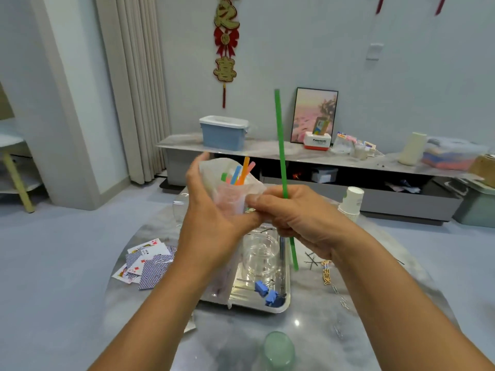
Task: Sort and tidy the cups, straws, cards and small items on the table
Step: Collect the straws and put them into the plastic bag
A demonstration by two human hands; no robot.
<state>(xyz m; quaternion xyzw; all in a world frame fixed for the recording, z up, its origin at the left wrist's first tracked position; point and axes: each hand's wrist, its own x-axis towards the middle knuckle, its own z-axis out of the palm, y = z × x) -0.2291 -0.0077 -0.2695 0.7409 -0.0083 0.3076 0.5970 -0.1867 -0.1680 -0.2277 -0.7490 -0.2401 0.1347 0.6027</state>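
A: Nearest the lens?
B: Green cup (278, 349), upright on the table (334, 330) edge. Beyond it a metal tray (285, 303) held blue binder clips (267, 291) and a glass jar (261, 254).
A: Hands?
B: Left hand (211, 218) curled round a clear bag of coloured straws (238, 174), raised above the tray. Right hand (302, 218) pinched a long green straw (282, 162), near-upright beside the bag.
A: Cards?
B: Playing cards (146, 261) scattered left of the tray; paper cups (351, 202) stacked far right.

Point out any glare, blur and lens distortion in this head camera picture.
Head view: a bright glare spot sits on the glossy table; the metal tray throws streaky reflections. The green cup at the bottom edge is soft and out of focus. Wide-angle distortion bows the shelf and stretches both forearms. Lighting is even, with faint shadows.
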